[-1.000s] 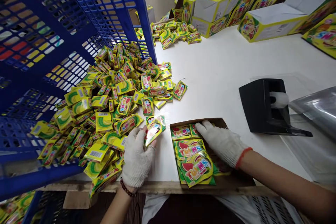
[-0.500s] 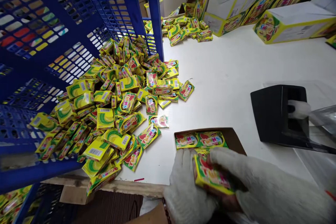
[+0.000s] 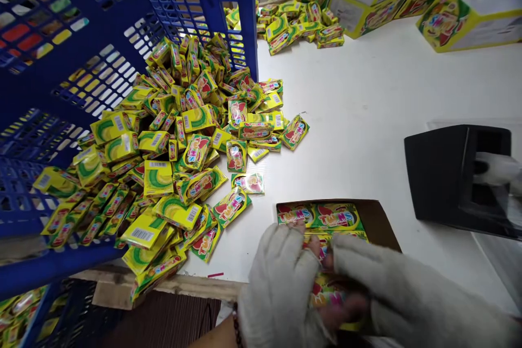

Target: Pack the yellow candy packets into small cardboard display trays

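Note:
Both hands wear white knit gloves and meet at the bottom of the view. My left hand [image 3: 279, 288] and my right hand [image 3: 391, 293] are closed together around a small stack of yellow candy packets [image 3: 328, 293], held just above the near end of a shallow brown cardboard tray [image 3: 377, 217]. Two packets [image 3: 320, 216] lie flat side by side at the tray's far end. A big heap of the same yellow packets [image 3: 175, 141] spills over the white table to the left.
A tilted blue plastic crate [image 3: 81, 54] hangs over the heap at left. A black tape dispenser [image 3: 452, 176] stands at right beside clear film. Yellow printed cartons [image 3: 465, 16] and more loose packets [image 3: 297, 27] lie at the back. The table's wooden edge [image 3: 196, 285] runs along the front.
A second ago my left hand was at the heap holding a packet and my right rested in the tray. Both hands have since come together on a stack of packets, now lower over the tray.

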A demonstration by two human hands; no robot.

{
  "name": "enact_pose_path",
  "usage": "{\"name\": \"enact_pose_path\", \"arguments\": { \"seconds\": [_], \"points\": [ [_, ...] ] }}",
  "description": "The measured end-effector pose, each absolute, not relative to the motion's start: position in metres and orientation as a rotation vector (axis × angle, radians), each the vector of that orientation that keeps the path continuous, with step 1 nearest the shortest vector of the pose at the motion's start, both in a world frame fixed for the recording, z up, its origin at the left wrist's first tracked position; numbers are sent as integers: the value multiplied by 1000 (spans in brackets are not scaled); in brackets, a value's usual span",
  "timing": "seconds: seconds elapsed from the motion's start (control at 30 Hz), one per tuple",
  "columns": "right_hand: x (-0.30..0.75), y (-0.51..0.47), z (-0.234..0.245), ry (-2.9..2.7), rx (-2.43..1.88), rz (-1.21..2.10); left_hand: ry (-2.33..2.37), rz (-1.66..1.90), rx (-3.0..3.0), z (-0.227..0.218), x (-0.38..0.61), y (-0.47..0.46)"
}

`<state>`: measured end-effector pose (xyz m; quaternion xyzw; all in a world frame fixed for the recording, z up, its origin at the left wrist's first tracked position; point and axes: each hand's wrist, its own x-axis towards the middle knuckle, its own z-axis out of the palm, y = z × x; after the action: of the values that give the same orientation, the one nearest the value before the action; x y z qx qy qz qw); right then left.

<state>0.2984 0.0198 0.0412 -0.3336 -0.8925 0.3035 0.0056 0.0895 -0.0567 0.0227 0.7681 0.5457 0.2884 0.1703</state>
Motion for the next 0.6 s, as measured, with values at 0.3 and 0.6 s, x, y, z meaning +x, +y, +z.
{"name": "enact_pose_path", "arguments": {
  "seconds": [0.3,0.6],
  "points": [
    [270,86,8,-3414,-869,572,1525,807,2121,4,107,-57],
    [276,91,-11,-3291,-611,670,1561,702,2205,-2,105,-63]
  ]
}}
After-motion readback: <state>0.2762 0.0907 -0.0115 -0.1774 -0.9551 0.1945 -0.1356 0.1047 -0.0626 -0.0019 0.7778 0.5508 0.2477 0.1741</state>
